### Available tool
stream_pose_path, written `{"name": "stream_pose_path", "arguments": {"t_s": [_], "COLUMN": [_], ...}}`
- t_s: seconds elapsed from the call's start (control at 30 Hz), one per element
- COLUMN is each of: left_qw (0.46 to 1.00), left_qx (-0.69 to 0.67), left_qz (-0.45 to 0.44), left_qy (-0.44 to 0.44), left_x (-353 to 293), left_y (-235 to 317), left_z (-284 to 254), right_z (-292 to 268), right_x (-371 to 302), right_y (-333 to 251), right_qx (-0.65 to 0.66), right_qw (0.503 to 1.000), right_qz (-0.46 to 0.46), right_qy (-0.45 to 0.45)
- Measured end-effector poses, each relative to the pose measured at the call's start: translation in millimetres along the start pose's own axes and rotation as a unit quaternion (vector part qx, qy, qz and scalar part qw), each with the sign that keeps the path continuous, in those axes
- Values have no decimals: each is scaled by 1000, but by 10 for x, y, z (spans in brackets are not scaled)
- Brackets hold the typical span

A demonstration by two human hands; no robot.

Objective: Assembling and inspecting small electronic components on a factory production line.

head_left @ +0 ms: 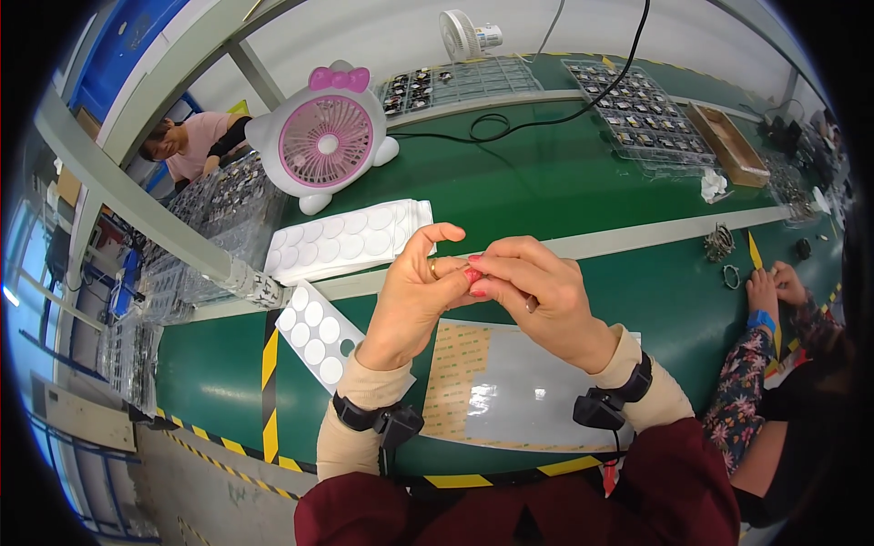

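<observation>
My left hand (408, 300) and my right hand (549, 298) meet above the near edge of the bench, fingertips pinched together. Whatever sits between them is too small and covered to make out. The left index finger is raised and curled away from the pinch. Beside my left forearm lies a white sheet of round stickers (314, 351), with one dark round gap in it. Below my hands rests a translucent grey sheet (519, 400) with a yellowish printed strip along its left side. Farther off is a stack of white round-sticker sheets (341, 241).
A pink and grey fan (326, 146) stands behind the sticker stack. Trays of small parts (642, 114) and a cardboard box (728, 146) are at the far right. A co-worker's hands (772, 287) work at right; another person (191, 146) sits far left. A metal post (137, 187) rises at left.
</observation>
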State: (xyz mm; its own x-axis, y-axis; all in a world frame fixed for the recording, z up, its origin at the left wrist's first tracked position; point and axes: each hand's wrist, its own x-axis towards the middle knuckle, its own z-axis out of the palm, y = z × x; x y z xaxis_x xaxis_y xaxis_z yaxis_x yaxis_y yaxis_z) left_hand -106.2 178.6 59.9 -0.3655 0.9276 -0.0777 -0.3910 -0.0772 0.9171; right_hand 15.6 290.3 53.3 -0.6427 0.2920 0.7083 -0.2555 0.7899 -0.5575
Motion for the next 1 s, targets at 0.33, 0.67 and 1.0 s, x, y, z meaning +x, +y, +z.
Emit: {"name": "stream_pose_path", "arguments": {"t_s": [0.33,0.67,1.0], "left_qw": [998,993,788], "left_qx": [0,104,615], "left_qz": [-10,21,38], "left_qy": [-67,-52,-5], "left_x": [-10,89,15], "left_y": [38,16,-734], "left_z": [105,-190,-767], "right_z": [-68,-80,529], "right_x": [23,47,-367], "right_y": [98,164,951], "right_qx": [94,66,-111], "right_qw": [989,981,956], "right_qz": [114,182,170], "right_qy": [29,9,-212]}}
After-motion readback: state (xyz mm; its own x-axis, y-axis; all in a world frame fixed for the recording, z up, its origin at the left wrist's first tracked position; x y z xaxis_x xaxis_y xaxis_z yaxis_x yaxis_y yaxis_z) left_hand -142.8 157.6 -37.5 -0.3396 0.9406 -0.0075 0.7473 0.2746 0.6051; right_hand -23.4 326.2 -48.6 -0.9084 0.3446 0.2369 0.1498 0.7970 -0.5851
